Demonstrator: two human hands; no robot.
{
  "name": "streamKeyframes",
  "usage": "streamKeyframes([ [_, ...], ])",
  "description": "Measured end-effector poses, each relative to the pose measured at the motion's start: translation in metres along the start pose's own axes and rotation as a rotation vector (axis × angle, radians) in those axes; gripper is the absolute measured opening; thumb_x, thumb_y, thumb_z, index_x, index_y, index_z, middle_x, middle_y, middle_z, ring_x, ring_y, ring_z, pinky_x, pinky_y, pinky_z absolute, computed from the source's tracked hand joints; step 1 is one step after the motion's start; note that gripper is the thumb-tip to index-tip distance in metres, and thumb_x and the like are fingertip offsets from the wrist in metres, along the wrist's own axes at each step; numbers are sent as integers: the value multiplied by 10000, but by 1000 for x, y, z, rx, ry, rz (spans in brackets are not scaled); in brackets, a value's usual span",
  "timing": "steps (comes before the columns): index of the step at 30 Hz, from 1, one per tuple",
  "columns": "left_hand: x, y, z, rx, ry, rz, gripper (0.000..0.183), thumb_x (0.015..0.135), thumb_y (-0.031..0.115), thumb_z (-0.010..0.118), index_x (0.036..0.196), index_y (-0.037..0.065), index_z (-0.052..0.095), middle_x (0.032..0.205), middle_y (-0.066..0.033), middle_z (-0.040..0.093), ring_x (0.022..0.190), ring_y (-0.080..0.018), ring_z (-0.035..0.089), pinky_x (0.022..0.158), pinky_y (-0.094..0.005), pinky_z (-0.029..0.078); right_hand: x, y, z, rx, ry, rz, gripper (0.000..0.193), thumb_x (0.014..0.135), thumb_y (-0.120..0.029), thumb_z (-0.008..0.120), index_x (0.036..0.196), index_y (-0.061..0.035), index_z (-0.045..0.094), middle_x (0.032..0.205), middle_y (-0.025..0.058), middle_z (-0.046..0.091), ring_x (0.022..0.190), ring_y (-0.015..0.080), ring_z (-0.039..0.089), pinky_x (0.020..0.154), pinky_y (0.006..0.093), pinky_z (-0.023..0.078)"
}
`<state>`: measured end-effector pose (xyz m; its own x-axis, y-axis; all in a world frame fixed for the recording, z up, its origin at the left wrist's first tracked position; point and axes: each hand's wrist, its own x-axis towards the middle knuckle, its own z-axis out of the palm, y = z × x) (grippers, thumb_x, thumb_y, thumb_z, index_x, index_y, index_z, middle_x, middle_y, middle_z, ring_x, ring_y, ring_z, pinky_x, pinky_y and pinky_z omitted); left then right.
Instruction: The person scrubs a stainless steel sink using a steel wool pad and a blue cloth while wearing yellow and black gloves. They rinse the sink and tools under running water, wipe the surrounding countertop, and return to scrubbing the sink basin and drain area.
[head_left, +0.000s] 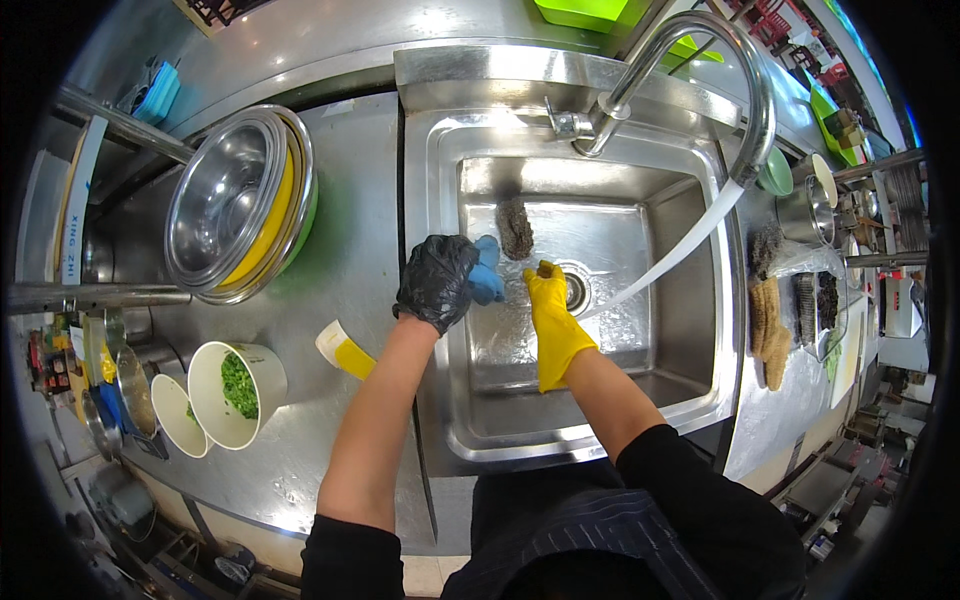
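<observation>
One blue piece was over the left edge of the sink, touching the finger side of the black-gloved left hand. That hand's fingers were mostly hidden; couldn't tell if it gripped the piece. One yellow-gloved right hand was over the sink's middle, fingers curled; couldn't tell if anything was inside. One brown scrubber lay in the sink's far left part, just beyond both hands and near the blue piece.

Counts: one faucet at the sink's far edge; one drain in its floor, just beside the right hand. Left of the sink, on the worktop: one stack of bowls, at least three; two white tubs with chopped greens in them; one yellow-and-white item near the left forearm.
</observation>
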<state>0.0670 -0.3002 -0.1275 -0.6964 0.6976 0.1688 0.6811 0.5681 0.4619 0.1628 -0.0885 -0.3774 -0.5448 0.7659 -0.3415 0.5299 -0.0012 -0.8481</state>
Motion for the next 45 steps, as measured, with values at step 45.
streamKeyframes([
  [45,-24,-19,-7,34,-31,-54,525,686,324,695,1154,144,538,1037,-78,572,995,-282,523,845,-423,418,-16,-416,132,-280,-5,-1327,176,756,-72,568,895,-81,675,932,156,601,930,350,536,831,417,442],
])
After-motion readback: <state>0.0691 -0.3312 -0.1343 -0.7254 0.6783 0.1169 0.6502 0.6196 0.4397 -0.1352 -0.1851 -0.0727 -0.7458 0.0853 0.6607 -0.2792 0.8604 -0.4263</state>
